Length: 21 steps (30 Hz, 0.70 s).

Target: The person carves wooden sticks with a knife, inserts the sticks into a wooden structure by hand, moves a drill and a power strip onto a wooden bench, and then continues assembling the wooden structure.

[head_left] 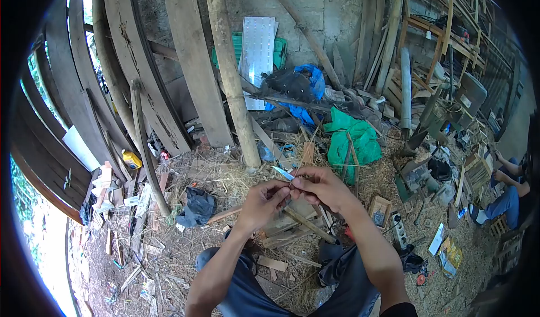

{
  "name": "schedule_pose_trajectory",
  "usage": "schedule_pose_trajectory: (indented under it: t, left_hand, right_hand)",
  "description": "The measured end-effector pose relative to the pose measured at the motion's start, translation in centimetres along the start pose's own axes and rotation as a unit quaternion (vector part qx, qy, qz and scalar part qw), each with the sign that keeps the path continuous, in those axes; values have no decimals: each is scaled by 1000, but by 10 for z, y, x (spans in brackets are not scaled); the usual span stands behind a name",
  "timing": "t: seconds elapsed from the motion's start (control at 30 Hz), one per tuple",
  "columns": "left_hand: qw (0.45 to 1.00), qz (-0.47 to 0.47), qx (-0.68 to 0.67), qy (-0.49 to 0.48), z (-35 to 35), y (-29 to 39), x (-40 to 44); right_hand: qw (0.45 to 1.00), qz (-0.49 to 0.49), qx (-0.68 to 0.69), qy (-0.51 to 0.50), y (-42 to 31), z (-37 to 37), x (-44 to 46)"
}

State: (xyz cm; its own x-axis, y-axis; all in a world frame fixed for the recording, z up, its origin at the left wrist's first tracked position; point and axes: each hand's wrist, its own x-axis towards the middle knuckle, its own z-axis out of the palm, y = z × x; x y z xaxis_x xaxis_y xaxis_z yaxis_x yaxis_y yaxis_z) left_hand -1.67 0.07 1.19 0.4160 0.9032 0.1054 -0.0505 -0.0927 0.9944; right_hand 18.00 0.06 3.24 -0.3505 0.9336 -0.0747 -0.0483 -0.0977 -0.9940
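My left hand [263, 203] and my right hand [322, 189] meet in front of me above my knees, fingertips close together. A thin, pointed, bluish-white blade [283, 173] sticks out up and to the left from the fingers of my right hand, which is closed on it. The fingers of my left hand are pinched just below the blade; what lies between them is too small and too covered to make out. Beneath the hands a wooden stick [306, 225] slants down to the right, apart from them as far as I can see.
Wood scraps [272, 263] and straw litter the ground. A black plastic bag [198, 206] lies left, a green sack [355, 140] ahead. A wooden post [232, 86] rises before me. A power strip [400, 231] lies right; farther right sits another person [504, 202].
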Motion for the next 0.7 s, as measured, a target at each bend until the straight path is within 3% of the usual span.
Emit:
schedule_pose_trajectory:
  t: [0.27, 0.4, 0.53, 0.7]
  left_hand:
    - [998, -39, -40, -36, 0, -4, -1]
    - [993, -77, -33, -79, -5, -2, -3]
    - [992, -89, -63, -61, -5, -7, -1]
    - [993, -57, -105, -24, -7, -8, 1]
  right_hand:
    - [994, 57, 61, 66, -1, -18, 3]
    - [987, 57, 146, 37, -6, -38, -1]
    - [998, 45, 11, 43, 1, -22, -1]
    - [993, 25, 114, -4, 0, 1, -2]
